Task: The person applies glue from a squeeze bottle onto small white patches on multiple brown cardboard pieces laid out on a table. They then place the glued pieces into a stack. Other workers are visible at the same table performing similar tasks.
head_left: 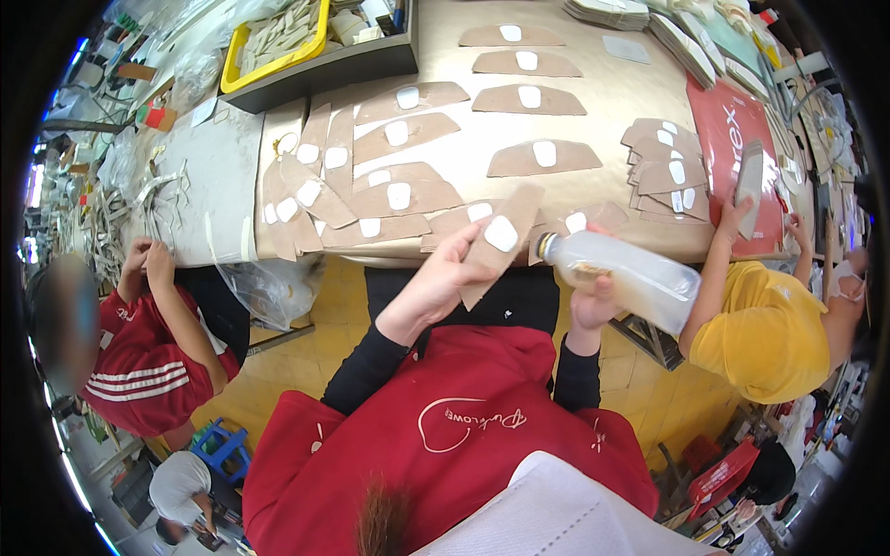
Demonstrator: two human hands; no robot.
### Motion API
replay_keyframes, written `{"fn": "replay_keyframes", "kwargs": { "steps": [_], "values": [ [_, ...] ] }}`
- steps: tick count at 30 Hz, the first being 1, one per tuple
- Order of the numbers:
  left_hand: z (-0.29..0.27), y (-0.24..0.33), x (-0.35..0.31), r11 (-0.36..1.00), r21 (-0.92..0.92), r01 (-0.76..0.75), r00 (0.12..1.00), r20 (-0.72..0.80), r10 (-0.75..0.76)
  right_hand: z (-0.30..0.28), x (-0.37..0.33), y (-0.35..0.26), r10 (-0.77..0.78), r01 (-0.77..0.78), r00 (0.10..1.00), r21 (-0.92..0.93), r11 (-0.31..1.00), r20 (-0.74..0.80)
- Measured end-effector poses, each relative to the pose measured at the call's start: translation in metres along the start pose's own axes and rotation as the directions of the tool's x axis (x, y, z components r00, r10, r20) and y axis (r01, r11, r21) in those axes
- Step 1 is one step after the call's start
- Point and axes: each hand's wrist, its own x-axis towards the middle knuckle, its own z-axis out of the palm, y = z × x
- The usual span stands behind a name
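In my left hand [436,289] I grip a tan curved-edge cut piece [513,206] with a white patch on it, tilted upright near the table's front edge. My right hand [593,301] is wrapped round a translucent plastic bottle [640,278] with a cloudy pale content; its narrow brass-coloured neck points left toward the piece. Part of the right hand is hidden behind the bottle. Beyond both hands, similar tan pieces [544,158] with white patches lie spread on the brown-paper-covered table [445,69]. More of them overlap at the left [408,192].
A fanned stack of patched pieces [672,176] lies at the right beside a red sheet [742,167]. At the back left stands a dark box [380,63] with a yellow tray [278,65]. Co-workers sit close by: a red sleeve [158,361] left, a yellow shirt [760,334] right.
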Motion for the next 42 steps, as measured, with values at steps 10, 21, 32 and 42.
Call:
{"fn": "replay_keyframes", "kwargs": {
  "steps": [10,21,32,42],
  "values": [
    [-0.012,0.011,-0.009,0.996,0.067,-0.063,0.997,0.057,0.059,-0.006,0.009,0.005,-0.033,0.017,0.996,-0.173,0.985,-0.088],
    [-0.131,0.094,-0.032,0.840,0.237,-0.488,0.740,-0.398,0.543,-0.045,0.018,-0.004,0.034,-0.049,0.919,-0.028,0.998,-0.394],
    [-0.260,0.193,0.003,0.296,0.955,0.032,0.520,-0.269,0.811,-0.045,0.013,-0.007,0.026,-0.033,0.917,-0.011,0.999,-0.398],
    [-0.087,0.054,0.025,-0.075,0.931,-0.358,0.742,0.332,0.582,-0.038,0.012,-0.002,0.061,-0.056,0.931,0.026,0.998,-0.360]
  ]
}}
